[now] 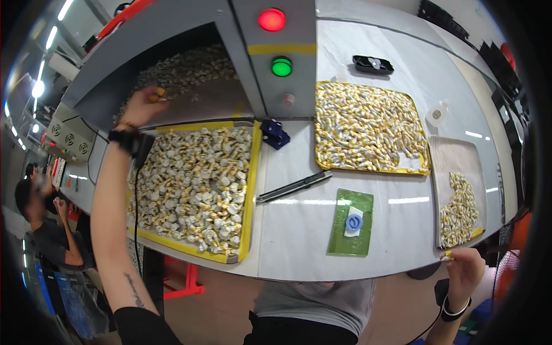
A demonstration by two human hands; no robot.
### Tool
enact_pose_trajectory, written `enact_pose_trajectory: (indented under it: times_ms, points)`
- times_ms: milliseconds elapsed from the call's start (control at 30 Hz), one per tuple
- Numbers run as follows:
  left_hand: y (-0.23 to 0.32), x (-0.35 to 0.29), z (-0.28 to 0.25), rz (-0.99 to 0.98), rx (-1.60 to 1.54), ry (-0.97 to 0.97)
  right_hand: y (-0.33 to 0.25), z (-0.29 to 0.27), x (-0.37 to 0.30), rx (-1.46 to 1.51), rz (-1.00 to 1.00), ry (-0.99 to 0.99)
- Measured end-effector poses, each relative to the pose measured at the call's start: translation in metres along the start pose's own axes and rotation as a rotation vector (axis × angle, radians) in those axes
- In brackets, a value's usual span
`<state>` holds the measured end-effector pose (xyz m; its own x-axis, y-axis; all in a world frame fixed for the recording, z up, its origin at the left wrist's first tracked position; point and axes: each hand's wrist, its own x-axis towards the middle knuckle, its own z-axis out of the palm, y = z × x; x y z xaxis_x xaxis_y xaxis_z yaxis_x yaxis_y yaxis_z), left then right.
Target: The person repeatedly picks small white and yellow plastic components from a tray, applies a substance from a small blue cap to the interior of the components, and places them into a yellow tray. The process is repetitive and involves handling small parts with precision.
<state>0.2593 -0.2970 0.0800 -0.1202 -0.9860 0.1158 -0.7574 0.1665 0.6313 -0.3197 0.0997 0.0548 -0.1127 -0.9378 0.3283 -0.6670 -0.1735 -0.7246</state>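
Note:
My left hand [144, 107] reaches into the dark opening of a grey cabinet, its fingers pinched on a small yellow-and-white piece [161, 93]. Behind it lies a heap of small pale pieces [192, 66]. Below the wrist is a yellow-edged tray [249, 201] full of whitish pieces with yellow parts. At the lower right, my right hand [467, 269] pinches another small yellow-and-white piece [447, 256], just off the near corner of a pale tray [454, 152]. That tray has a pile of slim white-and-yellow pieces [460, 213] in its near part. Their exact kind cannot be made out.
A second yellow-edged tray [428, 164] of slim pieces stands right of the cabinet post with red [271, 20] and green [282, 67] lights. A black cutter-like tool [294, 186], green mat [351, 244], dark blue pouch [275, 134], white bottle [437, 114] and black case [372, 65] lie about. Another person [52, 230] sits far left.

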Motion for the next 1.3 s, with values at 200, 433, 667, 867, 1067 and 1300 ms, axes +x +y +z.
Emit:
enact_pose_trajectory:
  times_ms: [200,433,667,867,1067,1300]
  points:
    - [0.149,-0.161,0.056,0.107,-0.708,-0.363,-0.025,0.038,0.058,-0.099,-0.177,-0.115]
    - [0.205,-0.249,0.157,0.026,-1.008,-1.473,-0.032,0.100,0.112,-0.155,-0.467,-0.474]
    - [0.189,-0.288,0.205,-0.142,-1.327,-1.064,-0.021,0.117,0.114,-0.278,-0.483,-0.501]
    - [0.185,-0.299,0.215,-0.349,-1.611,-0.891,-0.032,0.116,0.117,-0.159,-0.485,-0.456]
    - [0.184,-0.301,0.224,-0.346,-1.797,-0.901,-0.026,0.129,0.113,-0.193,-0.472,-0.475]
    - [0.197,-0.291,0.226,-0.298,-1.696,-0.818,-0.035,0.125,0.111,-0.077,-0.394,-0.418]
